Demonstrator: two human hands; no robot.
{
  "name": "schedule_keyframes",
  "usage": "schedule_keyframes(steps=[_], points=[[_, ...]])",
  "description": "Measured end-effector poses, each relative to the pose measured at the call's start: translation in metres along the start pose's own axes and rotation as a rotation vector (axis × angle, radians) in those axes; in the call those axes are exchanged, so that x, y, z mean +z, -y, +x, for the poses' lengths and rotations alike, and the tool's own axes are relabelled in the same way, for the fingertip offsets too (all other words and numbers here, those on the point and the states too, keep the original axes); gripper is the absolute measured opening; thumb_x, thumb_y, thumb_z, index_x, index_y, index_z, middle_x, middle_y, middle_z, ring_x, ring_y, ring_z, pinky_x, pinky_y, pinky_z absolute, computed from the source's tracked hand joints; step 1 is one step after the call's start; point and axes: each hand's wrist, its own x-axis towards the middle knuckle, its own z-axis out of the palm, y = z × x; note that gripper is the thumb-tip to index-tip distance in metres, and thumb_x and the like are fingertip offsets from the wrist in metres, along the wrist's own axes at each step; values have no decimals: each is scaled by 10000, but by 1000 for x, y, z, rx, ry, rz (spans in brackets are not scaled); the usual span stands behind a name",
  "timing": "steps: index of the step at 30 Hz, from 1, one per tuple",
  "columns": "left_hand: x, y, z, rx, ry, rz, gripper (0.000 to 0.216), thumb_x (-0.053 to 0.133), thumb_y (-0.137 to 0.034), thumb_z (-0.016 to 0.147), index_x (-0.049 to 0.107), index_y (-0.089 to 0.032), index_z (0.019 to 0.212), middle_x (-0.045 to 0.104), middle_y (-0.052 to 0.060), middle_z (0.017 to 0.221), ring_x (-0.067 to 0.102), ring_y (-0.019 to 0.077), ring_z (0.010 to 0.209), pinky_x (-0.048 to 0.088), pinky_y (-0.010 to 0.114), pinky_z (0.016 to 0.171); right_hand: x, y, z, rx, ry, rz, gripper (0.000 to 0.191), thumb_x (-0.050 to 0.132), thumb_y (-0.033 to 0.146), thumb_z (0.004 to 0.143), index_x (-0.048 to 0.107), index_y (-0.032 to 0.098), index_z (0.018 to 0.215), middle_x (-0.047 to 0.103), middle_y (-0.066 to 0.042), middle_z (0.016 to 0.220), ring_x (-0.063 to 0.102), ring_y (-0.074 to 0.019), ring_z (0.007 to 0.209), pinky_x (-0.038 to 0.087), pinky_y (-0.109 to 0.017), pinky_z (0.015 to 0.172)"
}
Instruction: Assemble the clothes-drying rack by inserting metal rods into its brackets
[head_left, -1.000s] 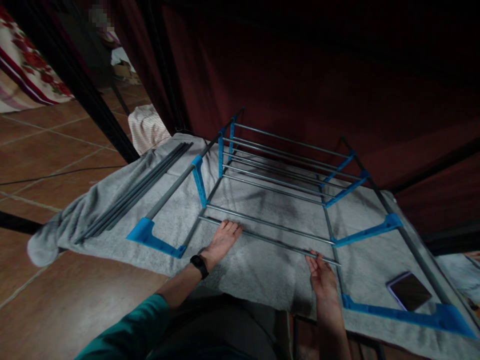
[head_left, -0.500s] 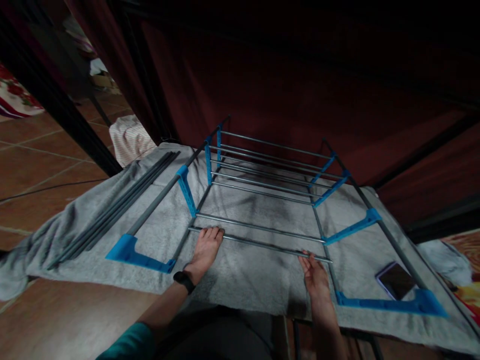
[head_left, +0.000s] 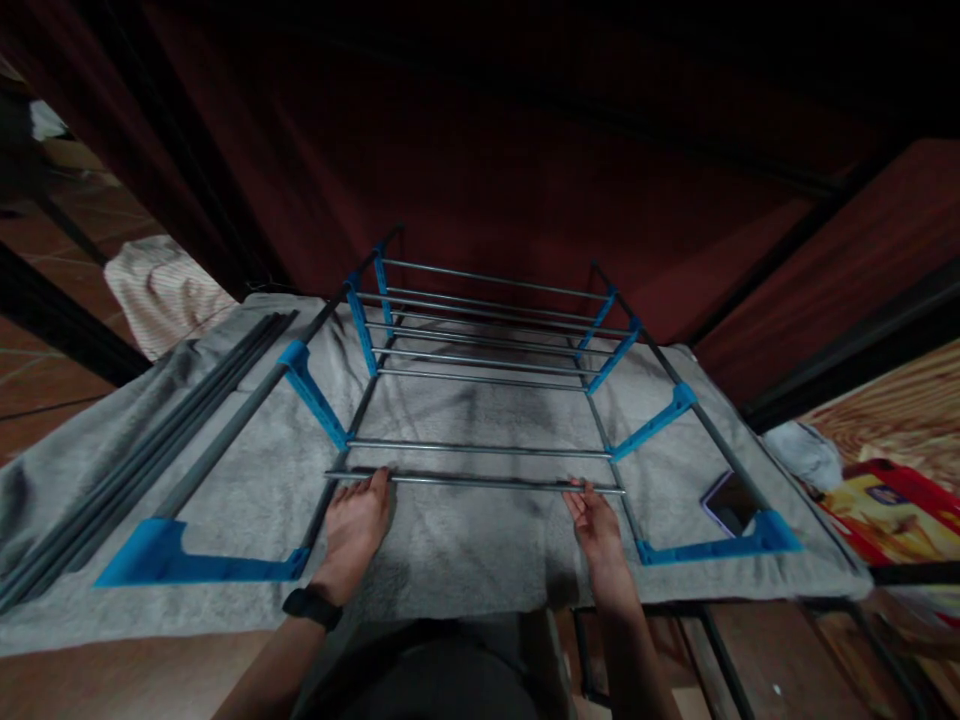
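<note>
A rack of grey metal rods and blue plastic side pieces (head_left: 322, 410) lies flat on a grey towel (head_left: 465, 540). My left hand (head_left: 352, 525) rests palm down on the towel, its fingertips at the left end of the nearest loose rod (head_left: 480, 483). At that rod's right end, my right hand (head_left: 596, 520) touches it with fingers stretched out. Neither hand is wrapped round the rod. A black band sits on my left wrist (head_left: 307, 606).
A bundle of spare dark rods (head_left: 142, 450) lies along the towel's left side. A phone (head_left: 727, 502) lies on the towel at right, beside a blue foot piece (head_left: 712, 545). Dark red curtain behind. Striped cloth (head_left: 161, 290) at far left; colourful fabric (head_left: 892, 490) at right.
The view has swung to the right. Both hands have stayed at the ends of the nearest rod, and the left hand has drawn back slightly toward me.
</note>
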Motion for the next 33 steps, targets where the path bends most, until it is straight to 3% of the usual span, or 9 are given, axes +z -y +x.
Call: schedule_keyframes(steps=[5, 19, 26, 33], points=[[-3, -7, -2, -6, 43, 14, 564, 324, -230, 1164, 723, -99, 1541, 852, 220, 1322, 802, 358, 1249, 574, 461, 1079, -5, 1, -2, 27, -8, 24, 276, 1005, 346, 695, 816, 269, 881, 893, -26, 975, 861, -231, 954, 715, -381, 984], [-5, -11, -4, 27, 50, 0, 554, 344, -197, 1140, 747, -110, 1510, 847, 234, 1305, 791, 364, 1260, 569, 479, 1097, -7, 8, -4, 31, -15, -50, 207, 927, 309, 740, 798, 274, 899, 870, -37, 921, 861, -264, 918, 738, -424, 973], [-17, -15, 3, -264, 157, -264, 498, 428, -293, 1143, 721, -182, 1530, 876, 164, 1165, 831, 308, 1063, 596, 384, 890, -2, 12, -5, 29, 16, -77, 170, 902, 309, 725, 780, 295, 842, 861, -41, 886, 848, -283, 873, 744, -474, 939], [-22, -16, 1, -281, 212, -248, 514, 450, -284, 1133, 720, -175, 1557, 882, 181, 1227, 844, 317, 1096, 606, 384, 904, 2, 21, -11, 98, -5, -158, 185, 910, 352, 737, 772, 270, 829, 876, -53, 910, 854, -279, 876, 740, -473, 940]])
